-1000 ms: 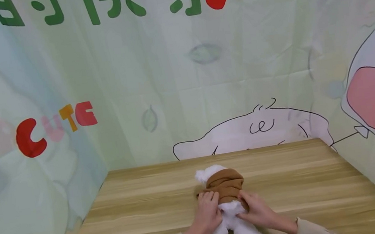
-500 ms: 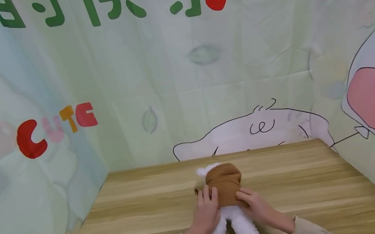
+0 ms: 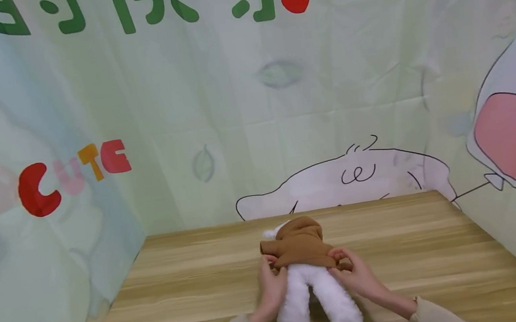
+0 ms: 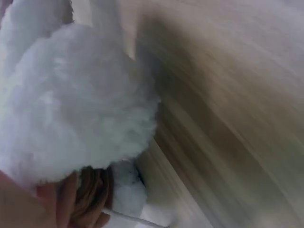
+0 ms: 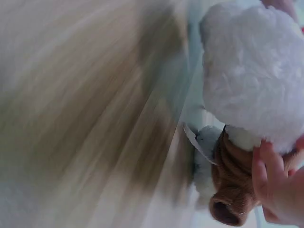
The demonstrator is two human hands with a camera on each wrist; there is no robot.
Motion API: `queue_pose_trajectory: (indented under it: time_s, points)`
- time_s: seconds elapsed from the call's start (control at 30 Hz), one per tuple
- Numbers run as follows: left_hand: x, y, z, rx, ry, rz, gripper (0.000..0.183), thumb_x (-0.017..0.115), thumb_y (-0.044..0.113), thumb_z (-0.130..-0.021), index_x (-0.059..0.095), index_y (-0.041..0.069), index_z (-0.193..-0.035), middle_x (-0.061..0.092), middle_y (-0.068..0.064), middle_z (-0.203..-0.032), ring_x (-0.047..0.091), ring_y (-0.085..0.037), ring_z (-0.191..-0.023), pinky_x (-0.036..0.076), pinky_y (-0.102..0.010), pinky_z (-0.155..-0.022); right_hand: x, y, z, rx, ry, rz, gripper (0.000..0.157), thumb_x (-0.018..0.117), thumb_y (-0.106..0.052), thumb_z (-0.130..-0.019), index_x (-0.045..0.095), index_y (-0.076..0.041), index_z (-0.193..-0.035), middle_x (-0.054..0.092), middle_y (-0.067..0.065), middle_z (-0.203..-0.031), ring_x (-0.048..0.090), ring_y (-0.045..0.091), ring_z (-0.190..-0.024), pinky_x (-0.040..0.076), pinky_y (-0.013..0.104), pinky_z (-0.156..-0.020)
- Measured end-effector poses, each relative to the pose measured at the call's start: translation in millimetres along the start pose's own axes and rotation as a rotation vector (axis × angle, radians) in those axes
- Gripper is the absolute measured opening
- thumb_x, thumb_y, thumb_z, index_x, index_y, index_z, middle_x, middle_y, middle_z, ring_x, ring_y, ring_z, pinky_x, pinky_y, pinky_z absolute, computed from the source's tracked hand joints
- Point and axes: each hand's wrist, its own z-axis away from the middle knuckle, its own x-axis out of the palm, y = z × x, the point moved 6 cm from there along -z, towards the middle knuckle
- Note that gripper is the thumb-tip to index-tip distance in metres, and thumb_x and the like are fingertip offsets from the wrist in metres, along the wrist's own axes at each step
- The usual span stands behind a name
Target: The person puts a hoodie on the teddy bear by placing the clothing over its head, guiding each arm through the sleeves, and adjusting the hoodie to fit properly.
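Note:
A white plush toy (image 3: 295, 307) lies on the table, its legs towards me. Brown clothing (image 3: 302, 247) covers its body, and a short sleeve sticks out on the left; only a bit of white fur shows at the far end. At the hem's left side, my left hand (image 3: 272, 285) pinches the cloth. My right hand (image 3: 359, 276) pinches the hem on the right. In the left wrist view, white fur (image 4: 80, 104) hides much of the brown cloth (image 4: 90, 194). The right wrist view shows a sleeve opening (image 5: 225, 211) beside my right fingers (image 5: 273, 166).
The wood-grain table (image 3: 195, 276) extends to both sides of the toy. Behind it and along the sides hangs a printed cloth backdrop (image 3: 241, 104). A thin pale strip (image 5: 197, 142), perhaps a tag, sticks out near the clothing in the right wrist view.
The clothing's folds have smoothed and its hem lies lower over the toy's body. The toy has shifted away from me, showing its whole legs. My hands have moved to the hem's sides.

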Motion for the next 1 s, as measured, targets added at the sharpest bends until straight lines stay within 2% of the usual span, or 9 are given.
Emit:
queue_pose_trajectory:
  time_s: [0.13,0.27,0.37,0.5,0.57,0.67,0.8,0.93,1.0]
  points:
    - [-0.7,1.5,0.7,-0.043,-0.11,0.115,0.02,0.061,0.001,-0.079,0.053,-0.004,-0.097,0.057,-0.017,-0.098,0.053,-0.025,-0.096,0.041,-0.019,-0.072,-1.6,11,1,0.238,-0.007,-0.203,0.043,0.063,-0.001,-0.078,0.042,0.003,-0.115,0.047,0.015,-0.111,0.054,0.003,-0.088,0.047,0.018,-0.073]
    - [7.2,-5.1,6.4,-0.206,-0.272,0.317,0.043,0.06,0.009,-0.083,0.038,-0.004,-0.117,0.05,-0.017,-0.109,0.052,-0.015,-0.091,0.043,-0.019,-0.071,-0.6,17,2,0.385,0.068,-0.311,0.046,0.063,-0.011,-0.08,0.039,0.003,-0.117,0.049,0.013,-0.111,0.055,0.007,-0.087,0.047,0.022,-0.073]
    - [15.5,-13.0,12.2,-0.349,-0.347,0.492,0.055,0.058,0.013,-0.085,0.02,-0.001,-0.123,0.045,-0.013,-0.116,0.051,-0.007,-0.086,0.043,-0.02,-0.073,4.4,19,2,0.426,0.075,-0.397,0.049,0.062,-0.016,-0.081,0.037,0.001,-0.119,0.051,0.009,-0.11,0.055,0.011,-0.087,0.047,0.026,-0.075]
    - [23.7,-17.4,15.0,-0.446,-0.369,0.638,0.061,0.057,0.02,-0.086,0.015,0.001,-0.126,0.046,-0.008,-0.118,0.053,-0.007,-0.091,0.045,-0.023,-0.08,14.4,20,3,0.451,0.035,-0.52,0.045,0.055,-0.016,-0.086,0.029,-0.005,-0.121,0.05,-0.001,-0.108,0.054,0.009,-0.089,0.047,0.028,-0.077]
    - [26.4,-16.9,15.0,-0.466,-0.376,0.659,0.062,0.057,0.025,-0.086,0.019,-0.001,-0.128,0.05,-0.006,-0.113,0.055,-0.009,-0.09,0.047,-0.025,-0.08,17.8,18,3,0.469,0.029,-0.543,0.043,0.051,-0.017,-0.089,0.025,-0.008,-0.122,0.049,-0.004,-0.106,0.054,0.008,-0.088,0.047,0.027,-0.076]
    - [27.6,-16.2,15.3,-0.466,-0.377,0.611,0.063,0.058,0.03,-0.085,0.025,-0.003,-0.128,0.055,-0.004,-0.103,0.056,-0.01,-0.084,0.048,-0.027,-0.077,17.7,15,3,0.49,0.062,-0.509,0.045,0.049,-0.021,-0.09,0.023,-0.009,-0.125,0.051,-0.001,-0.102,0.055,0.008,-0.082,0.047,0.026,-0.072]
    - [24.3,-17.6,13.4,-0.429,-0.34,0.465,0.055,0.056,0.029,-0.086,0.036,-0.008,-0.122,0.058,-0.001,-0.091,0.056,-0.008,-0.076,0.048,-0.024,-0.071,14.7,10,-2,0.409,0.094,-0.429,0.053,0.057,-0.03,-0.084,0.03,-0.003,-0.12,0.053,0.004,-0.097,0.055,0.008,-0.076,0.047,0.024,-0.068]
    - [17.9,-21.9,6.8,-0.342,-0.276,0.327,0.045,0.053,0.026,-0.088,0.048,-0.011,-0.112,0.06,-0.001,-0.083,0.055,-0.006,-0.071,0.046,-0.022,-0.067,12.2,-3,-8,0.143,0.093,-0.331,0.037,0.061,-0.026,-0.081,0.051,0.005,-0.099,0.057,-0.001,-0.081,0.054,0.005,-0.068,0.046,0.021,-0.061]
    - [17.8,-32.9,2.6,-0.244,-0.257,0.319,0.043,0.054,0.029,-0.087,0.052,-0.01,-0.107,0.062,-0.003,-0.08,0.056,-0.007,-0.068,0.047,-0.023,-0.064,12.7,-10,-8,0.068,0.098,-0.279,0.029,0.059,-0.017,-0.082,0.056,0.01,-0.092,0.059,-0.004,-0.074,0.053,0.004,-0.064,0.045,0.021,-0.059]
